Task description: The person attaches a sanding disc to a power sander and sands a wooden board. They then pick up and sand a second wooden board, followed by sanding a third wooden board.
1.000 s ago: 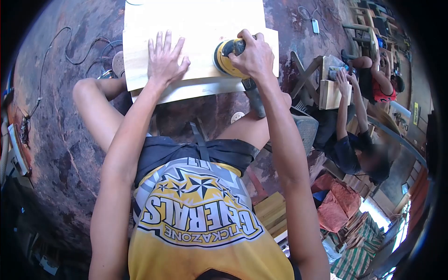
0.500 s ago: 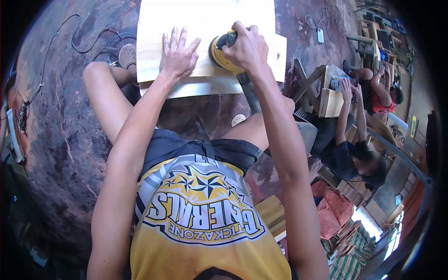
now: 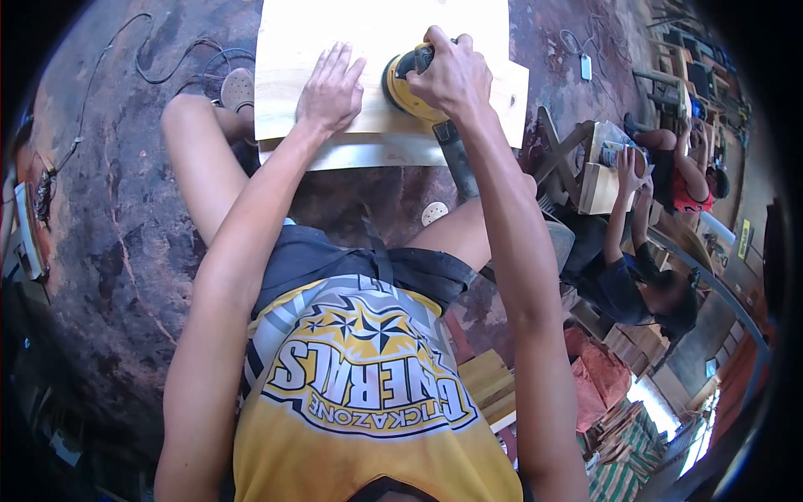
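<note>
A pale wooden board (image 3: 376, 50), brightly lit, lies flat in front of me. My left hand (image 3: 331, 94) rests palm down on its near left part, fingers stretched out and lying close together. Farther right, my right hand (image 3: 454, 75) is wrapped over the top of a yellow and black orbital sander (image 3: 405, 90). The sander's pad sits against the board, and a dark hose (image 3: 457, 159) runs from it toward my right thigh. Below the board's near edge shows another pale, shiny edge (image 3: 360, 156).
Cables (image 3: 180, 63) trail over the stained floor at the left. A round sanding disc (image 3: 434, 213) lies between my legs. On the right, one person (image 3: 623, 284) handles wooden pieces (image 3: 600, 188), with another person (image 3: 690, 180) beyond. Wooden planks (image 3: 487, 385) lie by my right side.
The fingers of my left hand have drawn closer together on the board. My right hand stays on the sander, which has shifted slightly against the board. The whole view has moved a little.
</note>
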A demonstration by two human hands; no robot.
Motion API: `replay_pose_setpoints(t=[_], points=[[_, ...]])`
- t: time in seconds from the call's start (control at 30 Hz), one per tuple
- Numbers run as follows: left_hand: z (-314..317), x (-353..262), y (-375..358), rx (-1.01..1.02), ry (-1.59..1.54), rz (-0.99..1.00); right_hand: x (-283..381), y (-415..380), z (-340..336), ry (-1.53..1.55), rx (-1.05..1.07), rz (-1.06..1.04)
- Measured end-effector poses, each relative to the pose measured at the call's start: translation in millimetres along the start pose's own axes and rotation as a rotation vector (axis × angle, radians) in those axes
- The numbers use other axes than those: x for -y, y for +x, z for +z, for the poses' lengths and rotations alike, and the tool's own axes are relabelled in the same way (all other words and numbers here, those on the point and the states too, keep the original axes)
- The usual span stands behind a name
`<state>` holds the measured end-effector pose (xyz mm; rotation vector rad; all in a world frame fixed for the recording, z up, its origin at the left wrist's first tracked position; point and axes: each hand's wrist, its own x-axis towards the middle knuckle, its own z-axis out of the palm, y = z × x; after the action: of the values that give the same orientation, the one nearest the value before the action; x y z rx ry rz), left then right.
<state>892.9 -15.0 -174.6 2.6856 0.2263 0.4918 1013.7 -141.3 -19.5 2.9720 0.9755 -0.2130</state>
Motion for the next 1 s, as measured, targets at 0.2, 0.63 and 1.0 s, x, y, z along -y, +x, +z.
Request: replay_pose_setpoints(t=[0.2, 0.63, 1.0], points=[[-1.2, 3.2, 0.8, -0.056, -0.072, -0.040, -3.0, -20.1, -5.0, -0.002, 0.045, -0.005], [-1.6, 6.6, -2.8, -0.127, -0.212, -0.079, 17.4, 17.3, -0.4, -0.027, 0.024, 0.000], [-2.0, 2.0, 2.2, -0.145, -0.252, -0.103, 17.4, -34.4, -3.0, 0.008, 0.060, -0.030]])
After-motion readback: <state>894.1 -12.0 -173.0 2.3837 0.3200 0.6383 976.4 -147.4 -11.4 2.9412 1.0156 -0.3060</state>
